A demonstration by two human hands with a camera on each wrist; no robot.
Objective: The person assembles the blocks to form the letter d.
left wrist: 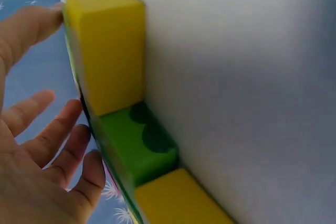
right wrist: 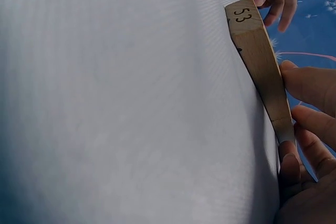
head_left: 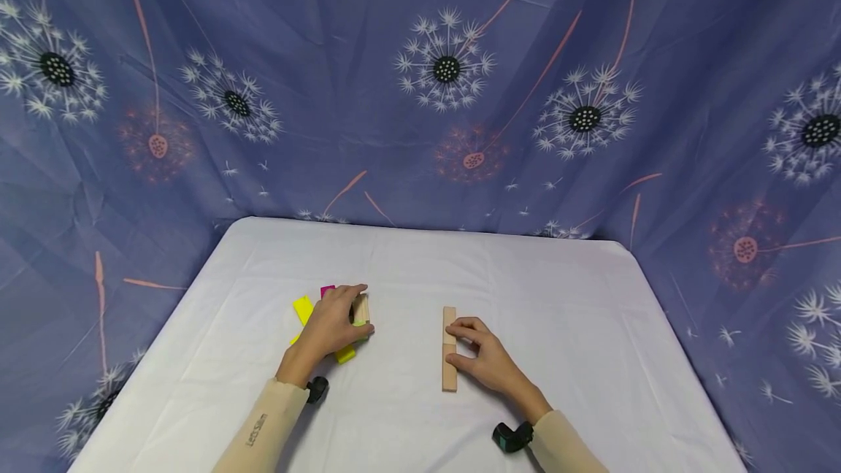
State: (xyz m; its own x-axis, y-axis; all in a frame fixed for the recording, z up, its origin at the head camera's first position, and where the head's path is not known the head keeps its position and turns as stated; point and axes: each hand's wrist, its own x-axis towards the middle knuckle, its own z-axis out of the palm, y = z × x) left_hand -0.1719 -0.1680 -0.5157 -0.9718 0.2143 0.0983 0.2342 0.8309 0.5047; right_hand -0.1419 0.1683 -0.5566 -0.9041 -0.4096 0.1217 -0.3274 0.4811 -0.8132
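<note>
My left hand [head_left: 328,323] reaches over a cluster of coloured blocks. Its thumb touches a green block [left wrist: 139,140]; a forefinger extends past the far end of a pale wooden block [head_left: 363,308]. In the left wrist view, those fingers look relaxed and spread beside a yellow block [left wrist: 111,51]. My right hand [head_left: 489,360] touches two wooden blocks [head_left: 450,378] laid end to end, thumb on the nearer one and a fingertip on the farther. The right wrist view shows "53" on a wooden block end [right wrist: 244,17]. The palm hides part of the coloured cluster.
A white cloth covers the table [head_left: 558,298]. Another yellow block [head_left: 303,308] and a magenta block [head_left: 327,290] lie around the left hand. A blue dandelion-print curtain [head_left: 348,93] hangs behind the table and at its sides.
</note>
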